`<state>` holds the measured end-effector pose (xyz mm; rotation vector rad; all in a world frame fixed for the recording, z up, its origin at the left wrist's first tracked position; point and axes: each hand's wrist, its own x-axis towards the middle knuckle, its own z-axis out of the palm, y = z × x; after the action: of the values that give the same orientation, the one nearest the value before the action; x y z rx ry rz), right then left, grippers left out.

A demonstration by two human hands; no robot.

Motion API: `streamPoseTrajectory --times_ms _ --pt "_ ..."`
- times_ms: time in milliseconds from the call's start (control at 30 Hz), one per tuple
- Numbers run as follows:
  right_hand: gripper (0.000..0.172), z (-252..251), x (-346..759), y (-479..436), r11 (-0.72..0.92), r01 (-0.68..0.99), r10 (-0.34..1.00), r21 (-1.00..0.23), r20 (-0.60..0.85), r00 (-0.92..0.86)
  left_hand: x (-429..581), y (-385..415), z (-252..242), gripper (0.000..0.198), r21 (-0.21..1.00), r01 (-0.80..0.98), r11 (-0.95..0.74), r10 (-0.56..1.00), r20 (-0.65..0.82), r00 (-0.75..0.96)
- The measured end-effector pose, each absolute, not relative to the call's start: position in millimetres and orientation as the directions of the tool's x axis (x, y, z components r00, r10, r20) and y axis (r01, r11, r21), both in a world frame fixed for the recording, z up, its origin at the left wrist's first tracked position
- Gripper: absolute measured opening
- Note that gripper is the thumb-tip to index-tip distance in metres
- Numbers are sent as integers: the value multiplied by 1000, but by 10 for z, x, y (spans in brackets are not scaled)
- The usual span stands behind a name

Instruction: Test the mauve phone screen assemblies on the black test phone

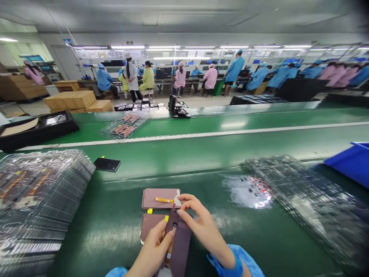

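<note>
The mauve phone panel (181, 242) is in both my hands, low and centre in front of me, lifted just off the green bench (115, 231) and tilted so its long side runs away from me. A narrow orange flex strip (172, 240) runs down its face.

My left hand (152, 252) comes up from below. Its thumb is pressed flat on the panel's left edge beside the strip and the other fingers are tucked underneath, so it pinches the panel from the side. My right hand (203, 225) reaches in from the right with the wrist bent. Its fingers (188, 203) are curled and bunched close together, their tips pinching the panel's far top corner. A blue cuff (230, 265) wraps that wrist.

Just beyond my fingertips, two more mauve panels lie flat on the bench. The far panel (158, 199) shows a yellow-orange flex. The near panel (150, 227) is partly hidden under the one I hold. Small yellow tabs (149, 211) stick out at their edges.

Further off to the left lies a black phone screen (107, 164). A tall fanned stack of clear trays (43, 192) is beside it. On my right there are loose clear film sheets (248, 190), more clear trays (302, 192) and a blue bin (350, 161).

Across the belt, workers in blue and pink coats (210, 77) sit at far benches.
</note>
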<state>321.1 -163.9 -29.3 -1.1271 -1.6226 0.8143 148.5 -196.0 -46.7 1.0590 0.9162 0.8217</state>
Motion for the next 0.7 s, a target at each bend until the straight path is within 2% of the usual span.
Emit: streamPoseTrajectory --times_ms 67,200,333,433,567,633,700 --pt "23 -327 3206 -1574 376 343 926 -861 356 -123 1495 -1978 -430 46 957 -86 277 887 -220 407" --pt "13 -352 3192 -1556 477 388 878 -788 445 -176 1474 -1981 -348 46 967 -47 250 875 -204 440" --pt "21 -385 3156 -1644 675 494 703 -549 682 -203 1469 -1983 -357 49 961 -43 272 881 -231 413" --pt "24 -406 3094 -1764 753 544 571 -370 779 -261 1494 -1977 -411 49 961 -64 269 915 -234 329" --pt "29 -352 3029 -1900 802 574 450 -168 801 -394 1516 -1942 -378 40 941 -153 301 927 -252 277" --pt "31 -301 3025 -1917 814 569 419 -122 801 -427 1500 -1924 -320 33 900 -252 355 913 -276 301" --pt "33 -259 3030 -1906 823 555 409 -119 802 -435 1462 -1907 -273 31 807 -376 456 876 -333 348"
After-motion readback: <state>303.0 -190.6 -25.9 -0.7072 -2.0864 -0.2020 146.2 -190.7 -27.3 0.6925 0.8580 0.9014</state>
